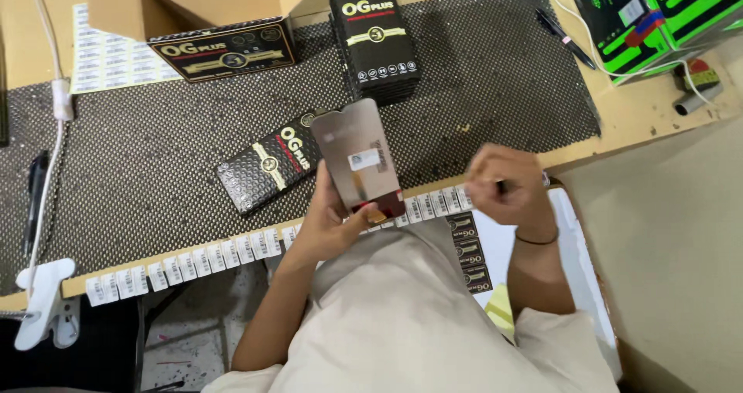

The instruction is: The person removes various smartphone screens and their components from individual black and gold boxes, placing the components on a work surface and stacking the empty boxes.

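Holding a phone screen panel (pixel 360 159) over the table (pixel 635 118) edge, left hand (pixel 331 217) fingers wrap its lower end; right hand (pixel 505 184) fingers curled, maybe pinching something. Black box (pixel 267 169) just left; white label strip (pixel 193 261) along edge.

The tan counter (pixel 23 37) carries a dotted black mat (pixel 155 153) — black boxes (pixel 267 165) at its twelve and centre, a pen (pixel 566 39) toward two o'clock, label strips (pixel 193 261) along six.

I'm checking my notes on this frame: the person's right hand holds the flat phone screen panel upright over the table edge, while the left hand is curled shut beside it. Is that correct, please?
Not quite: the hands are swapped. The head view shows the left hand holding the flat phone screen panel upright over the table edge, while the right hand is curled shut beside it.
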